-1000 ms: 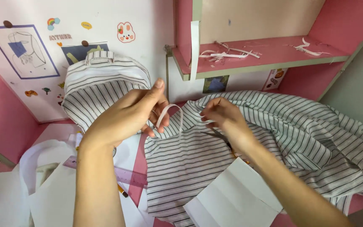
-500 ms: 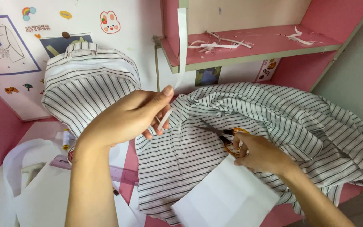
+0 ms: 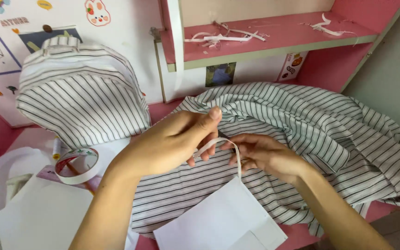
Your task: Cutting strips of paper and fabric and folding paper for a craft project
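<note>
1. Two hands meet over the striped fabric [image 3: 302, 134], which lies heaped on the pink table [image 3: 302, 234]. The left hand [image 3: 172, 143] comes in from the lower left, the right hand [image 3: 265, 155] from the lower right.
2. Thing in hand: a narrow white strip [image 3: 225, 144], bent into an arch between the two hands.
3. Grip, left: thumb and fingers pressed together on the left end of the strip. Grip, right: fingertips [image 3: 230, 147] closed on the right leg of the arch; the exact pinch point is hard to make out.
4. Key relation: from the right fingertips the strip's long axis runs nearly straight down to the top edge of a white paper sheet [image 3: 218, 222] lying on the fabric. The right hand is nearer that lower end.
5. Cannot tell whether the strip's lower end is attached to the paper or merely touches it.
6. Nearby: striped backpack [image 3: 77, 92] upright at the left; tape roll [image 3: 77, 164] just below it.
7. Cut off: paper's bottom edge, both forearms, the fabric's right side.
</note>
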